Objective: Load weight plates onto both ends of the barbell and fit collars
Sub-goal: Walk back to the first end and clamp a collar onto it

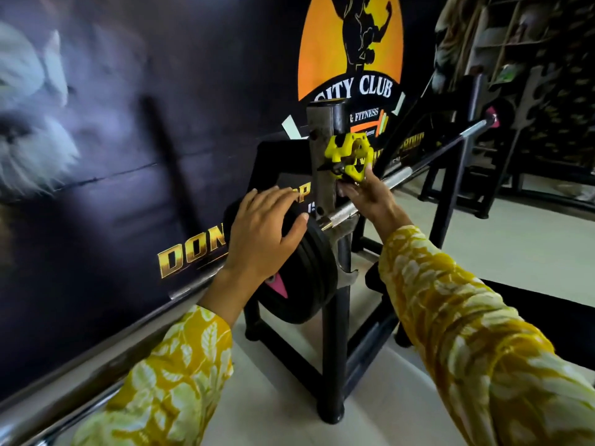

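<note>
The bar (360, 206) lies in the rack (331, 188), its long axis running from low on the person's left up and away to the far right, where a pink collar (492, 117) shows at the far end. Black plates (309, 272) are already on the near sleeve, tight against the rack upright, with a pink piece (278, 286) showing at their outer face, perhaps a label or a collar, I cannot tell which. The left hand (264, 235) rests flat on the plates with its fingers spread, gripping nothing. The right hand (370, 196) is raised beside the upright, inboard of the rack, its fingers closed around the lower part of a yellow collar (349, 156); whether its lever is open I cannot tell. So the collar sits on the wrong side of the plates: the free sleeve end runs down and to the left, toward the person, beyond the left hand. To my eye, the collar has to come back round the upright and slide on along the bar's axis, bore lined up with the sleeve, until it butts against the plates. The rack stands on a pale smooth floor (483, 239), close to a dark wall banner (128, 123), so there is little room on that side; shelves (515, 33) sit far right.
</note>
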